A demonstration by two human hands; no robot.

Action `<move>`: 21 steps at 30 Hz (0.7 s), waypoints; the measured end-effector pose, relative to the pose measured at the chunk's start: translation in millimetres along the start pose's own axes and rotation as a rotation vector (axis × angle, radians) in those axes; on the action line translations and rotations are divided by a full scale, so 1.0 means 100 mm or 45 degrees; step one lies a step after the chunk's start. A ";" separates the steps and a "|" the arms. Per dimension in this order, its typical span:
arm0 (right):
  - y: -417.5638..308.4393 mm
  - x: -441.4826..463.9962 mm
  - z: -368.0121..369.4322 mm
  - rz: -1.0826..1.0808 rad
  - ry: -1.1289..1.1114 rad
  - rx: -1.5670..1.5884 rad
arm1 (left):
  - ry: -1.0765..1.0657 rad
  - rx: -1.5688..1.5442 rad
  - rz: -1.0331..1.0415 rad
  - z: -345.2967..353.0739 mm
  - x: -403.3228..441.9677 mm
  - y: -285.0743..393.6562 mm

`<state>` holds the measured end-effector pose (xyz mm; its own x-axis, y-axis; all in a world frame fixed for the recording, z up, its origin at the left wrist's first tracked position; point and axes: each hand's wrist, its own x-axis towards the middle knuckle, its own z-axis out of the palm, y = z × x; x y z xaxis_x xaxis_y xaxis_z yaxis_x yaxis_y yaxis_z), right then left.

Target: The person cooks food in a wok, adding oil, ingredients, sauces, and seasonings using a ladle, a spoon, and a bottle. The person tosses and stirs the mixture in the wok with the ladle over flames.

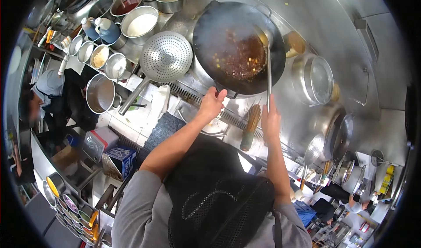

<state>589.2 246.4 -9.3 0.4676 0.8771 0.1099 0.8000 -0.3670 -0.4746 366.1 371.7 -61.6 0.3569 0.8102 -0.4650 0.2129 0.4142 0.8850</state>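
Observation:
A large black wok [204,63] stands on the stove, with dark reddish sauce and small yellowish bits [243,59] steaming inside. My right hand [271,118] is wrapped round the long handle of a metal ladle [269,68], whose bowl rests in the upper right of the wok. At the wok's near edge, my left hand [212,104] has its fingers bent at the small rim handle; what they grip is partly hidden. Between my hands, a bamboo brush [251,127] lies on the stove's front edge.
Left of the wok sits a perforated strainer [166,57], near a metal pot [101,94] and bowls of white contents [139,24]. A lidded pot [312,79] stands at right. Other people [50,83] are at the far left and lower right.

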 end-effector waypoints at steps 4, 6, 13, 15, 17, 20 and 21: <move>-0.59 -0.32 -0.03 0.517 -0.284 0.443 | -0.002 0.088 0.040 0.00 0.10 -0.14; -0.68 -0.35 -0.04 0.597 -0.380 0.806 | -0.023 0.059 0.035 -0.02 0.04 -0.07; -0.93 -0.43 -0.38 0.669 -0.498 1.140 | -0.049 -0.003 0.052 -0.06 0.04 -0.04; -1.07 -0.48 -0.51 0.683 -0.460 1.048 | -0.041 -0.023 0.072 -0.07 0.02 -0.04; -1.23 -0.51 -0.66 0.701 -0.382 0.946 | -0.083 -0.048 0.033 -0.10 0.02 -0.01; -1.20 -0.61 -0.79 0.564 -0.306 0.631 | -0.132 -0.068 -0.002 -0.10 0.05 -0.04; -1.27 -0.60 -0.88 0.539 -0.305 0.432 | -0.134 -0.072 0.004 -0.10 0.06 -0.06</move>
<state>492.6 212.7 121.6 0.5904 0.7358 -0.3316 0.3787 -0.6154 -0.6913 357.7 378.1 -69.2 0.4515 0.7647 -0.4598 0.1612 0.4369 0.8849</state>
